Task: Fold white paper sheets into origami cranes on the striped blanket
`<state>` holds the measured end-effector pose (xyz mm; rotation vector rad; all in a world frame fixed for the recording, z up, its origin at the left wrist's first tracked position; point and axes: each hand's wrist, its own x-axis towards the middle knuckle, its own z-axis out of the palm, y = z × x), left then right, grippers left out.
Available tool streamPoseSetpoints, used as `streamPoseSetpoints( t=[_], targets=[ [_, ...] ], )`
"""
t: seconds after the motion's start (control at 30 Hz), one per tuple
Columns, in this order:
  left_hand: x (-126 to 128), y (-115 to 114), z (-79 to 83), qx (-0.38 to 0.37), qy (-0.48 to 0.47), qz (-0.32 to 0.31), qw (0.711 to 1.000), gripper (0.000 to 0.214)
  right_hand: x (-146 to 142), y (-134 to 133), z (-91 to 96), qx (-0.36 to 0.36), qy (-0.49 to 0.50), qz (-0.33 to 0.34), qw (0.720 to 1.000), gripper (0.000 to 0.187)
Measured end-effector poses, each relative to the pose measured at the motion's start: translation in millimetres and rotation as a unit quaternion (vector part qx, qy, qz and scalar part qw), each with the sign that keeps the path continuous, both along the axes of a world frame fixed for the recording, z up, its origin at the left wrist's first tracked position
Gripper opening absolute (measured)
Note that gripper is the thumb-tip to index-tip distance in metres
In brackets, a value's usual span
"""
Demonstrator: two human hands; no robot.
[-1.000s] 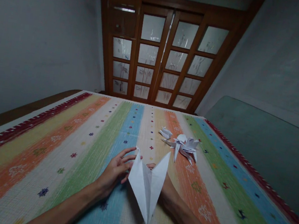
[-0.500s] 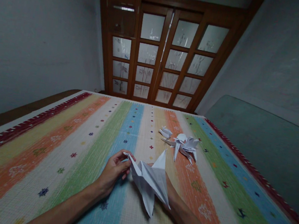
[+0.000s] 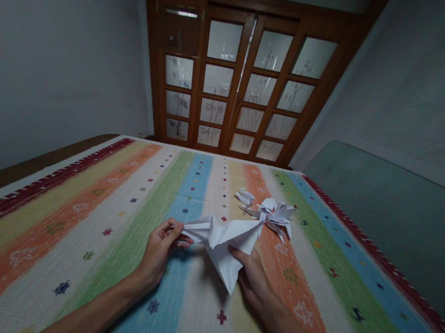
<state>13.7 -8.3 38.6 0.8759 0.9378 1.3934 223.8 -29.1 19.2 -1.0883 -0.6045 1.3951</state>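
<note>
A white folded paper figure point(image 3: 221, 242) is held just above the striped cloth point(image 3: 79, 214) in front of me. My left hand point(image 3: 159, 250) pinches the thin pointed flap at its left end. Under its right side, my right hand point(image 3: 251, 278) grips the body, with the thumb against the paper and the fingers partly hidden behind it. One long point of the figure reaches out to the right, toward the finished paper pieces.
A pile of white folded paper figures point(image 3: 275, 216) lies beyond my right hand, with a smaller one point(image 3: 245, 196) behind it. A wooden door with frosted glass panes point(image 3: 241, 82) closes the far end. A dark green surface point(image 3: 394, 220) borders the cloth on the right.
The paper figure stood upright with two points raised. It has been tipped down and spread sideways, my left hand now pinching its left tip and my right hand showing beneath it.
</note>
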Motion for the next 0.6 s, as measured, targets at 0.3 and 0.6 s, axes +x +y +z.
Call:
streamPoseSetpoints(
  t=[0.3, 0.6],
  targets=[
    [-2, -1, -3.2, -0.009, 0.006, -0.029, 1.0, 0.027, 6, 5, -6.6, 0.023, -0.071, -0.006, 0.997, 0.043],
    [-3, -9, -4.7, 0.191, 0.316, -0.069, 0.927, 0.018, 12, 5, -10.9, 0.052, -0.173, -0.002, 0.984, 0.028]
  ],
)
